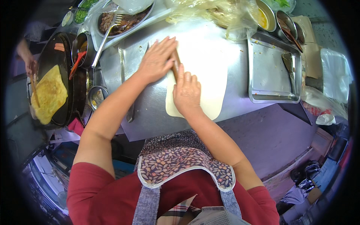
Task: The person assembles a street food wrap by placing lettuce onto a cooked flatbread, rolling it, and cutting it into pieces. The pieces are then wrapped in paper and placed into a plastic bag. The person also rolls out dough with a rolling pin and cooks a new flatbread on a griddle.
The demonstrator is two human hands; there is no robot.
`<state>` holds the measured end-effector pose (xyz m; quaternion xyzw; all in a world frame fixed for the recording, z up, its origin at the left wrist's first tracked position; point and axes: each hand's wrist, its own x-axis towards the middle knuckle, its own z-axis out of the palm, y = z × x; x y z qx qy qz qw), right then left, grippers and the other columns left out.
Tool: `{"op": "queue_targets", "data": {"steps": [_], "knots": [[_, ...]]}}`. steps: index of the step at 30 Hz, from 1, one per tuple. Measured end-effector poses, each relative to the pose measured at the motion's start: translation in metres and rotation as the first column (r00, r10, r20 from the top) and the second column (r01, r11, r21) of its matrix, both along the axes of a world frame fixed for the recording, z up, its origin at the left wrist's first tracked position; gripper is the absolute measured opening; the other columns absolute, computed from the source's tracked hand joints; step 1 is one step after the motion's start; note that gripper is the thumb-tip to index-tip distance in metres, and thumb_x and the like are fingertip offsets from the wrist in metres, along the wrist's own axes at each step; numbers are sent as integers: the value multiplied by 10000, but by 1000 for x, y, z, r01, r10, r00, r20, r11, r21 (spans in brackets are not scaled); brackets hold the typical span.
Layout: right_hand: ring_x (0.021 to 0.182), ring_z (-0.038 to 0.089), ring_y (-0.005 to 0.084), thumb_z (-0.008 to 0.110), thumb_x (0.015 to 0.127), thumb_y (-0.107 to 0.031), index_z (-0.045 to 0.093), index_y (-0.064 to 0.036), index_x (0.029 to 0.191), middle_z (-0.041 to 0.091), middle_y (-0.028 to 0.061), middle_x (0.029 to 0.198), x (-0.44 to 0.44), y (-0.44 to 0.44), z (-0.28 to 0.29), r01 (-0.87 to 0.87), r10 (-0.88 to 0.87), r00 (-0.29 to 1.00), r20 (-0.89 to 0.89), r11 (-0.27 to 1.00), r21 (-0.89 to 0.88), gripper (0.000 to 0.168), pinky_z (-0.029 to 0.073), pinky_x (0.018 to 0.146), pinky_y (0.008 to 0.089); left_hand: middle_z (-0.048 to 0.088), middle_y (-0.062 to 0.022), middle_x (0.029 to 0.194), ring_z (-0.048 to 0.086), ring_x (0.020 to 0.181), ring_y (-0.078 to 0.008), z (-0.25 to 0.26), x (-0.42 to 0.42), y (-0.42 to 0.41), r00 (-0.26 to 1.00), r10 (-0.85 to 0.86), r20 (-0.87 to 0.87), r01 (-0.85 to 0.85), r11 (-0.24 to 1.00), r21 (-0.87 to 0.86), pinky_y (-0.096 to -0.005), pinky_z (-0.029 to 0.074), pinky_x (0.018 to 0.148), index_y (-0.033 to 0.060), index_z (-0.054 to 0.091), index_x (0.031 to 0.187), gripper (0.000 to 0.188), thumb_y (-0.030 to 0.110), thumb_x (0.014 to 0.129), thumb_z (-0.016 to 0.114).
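A thin sheet of pale dough (213, 84) lies flat on the metal worktop in front of me. Across its left part runs a wooden rolling pin (176, 60), partly covered by both hands. My left hand (159, 60) rests palm down at the pin's far end, fingers stretched out. Nearer to me, my right hand (188, 91) is on the pin's near end, its index finger pointing along it. The palms' contact with the pin is hidden. Left of the dough, a long metal utensil (121, 62) lies on the worktop.
On the left, another person's hand (30, 63) holds a stick at a flatbread (52, 95) on a round griddle (63, 56). A pan of meat (108, 24) with metal tongs (105, 42) stands at the back. At right is a steel tray (272, 70) holding a spatula (289, 67).
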<state>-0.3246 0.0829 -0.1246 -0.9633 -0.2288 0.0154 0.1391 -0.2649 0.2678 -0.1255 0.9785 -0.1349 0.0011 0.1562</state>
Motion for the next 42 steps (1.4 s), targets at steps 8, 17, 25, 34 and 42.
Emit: {"op": "queue_targets", "data": {"steps": [8,17,25,34,42], "knots": [[1013,546,368,714,887,-152,355,36,1522,496,184,1114,3,-85,20,215,-215,976,-32,976,-20,753,491,847,470,319,-119,1654,270,1541,-287,-14,38,-126,979,-153,137,174,972,-160,-507,185,1259,98,392,1561,630,318,986,527],[922,579,331,758,842,-153,493,-63,1471,555,141,985,11,-136,43,-112,139,985,-103,967,230,689,494,843,465,537,-133,1497,481,1387,-314,20,39,-124,973,53,224,78,840,-537,-532,332,1147,138,511,1481,521,258,978,573],[1023,536,278,793,803,-227,615,-262,1397,501,95,1137,-86,-151,7,-197,186,978,100,974,116,621,457,882,421,456,-189,1558,413,1454,-380,17,-184,-103,958,286,2,-282,944,-170,-561,306,1187,41,492,1483,646,259,901,668],[955,587,229,769,788,-173,706,-263,1246,602,35,1036,-25,-175,40,-318,305,947,104,934,164,472,467,789,393,512,-165,1510,435,1440,-348,26,-179,-104,962,271,35,-254,934,-253,-541,308,1194,22,494,1474,588,207,936,644],[942,573,243,838,709,-178,705,-234,1283,573,43,1011,-70,-202,34,-126,133,990,-38,981,145,592,454,819,387,532,-189,1487,451,1427,-358,21,-198,-90,994,86,-67,-105,912,-396,-550,310,1188,50,536,1463,517,182,965,573]]}}
